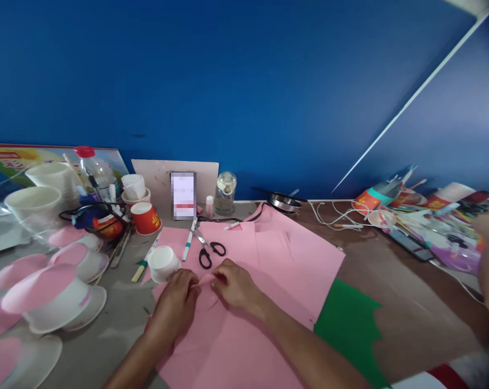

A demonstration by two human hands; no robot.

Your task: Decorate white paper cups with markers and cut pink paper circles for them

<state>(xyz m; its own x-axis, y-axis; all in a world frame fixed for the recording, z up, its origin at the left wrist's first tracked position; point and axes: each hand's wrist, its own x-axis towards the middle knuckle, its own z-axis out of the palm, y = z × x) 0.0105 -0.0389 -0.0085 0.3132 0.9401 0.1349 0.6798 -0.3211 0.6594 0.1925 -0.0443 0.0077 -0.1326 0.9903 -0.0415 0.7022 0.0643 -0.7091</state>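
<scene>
Table [426, 316], grey L. end, brown R. end as seen from my spot. Directly on it:

Ctr.: pink paper [285, 292], lg. sheets, overlapping. Green paper [343, 324], jagged R. side, at pink's R. edge.

L.: white cups [58, 308], several, w/ pink paper pieces. Red cup [146, 220], qty. 1, nr. back.

Back: upright phone [183, 195], agst. pale board [155, 178]. Clear jar [225, 202], w/ sm. tube [209, 207] just beside. Metal pan [285, 203], blk. handle. White cord [327, 220], loosely looped.

Far R.: dark phone [409, 246], flat, nr. purple sheet [465, 265]; misc. clutter, too jumbled to itemise.
</scene>
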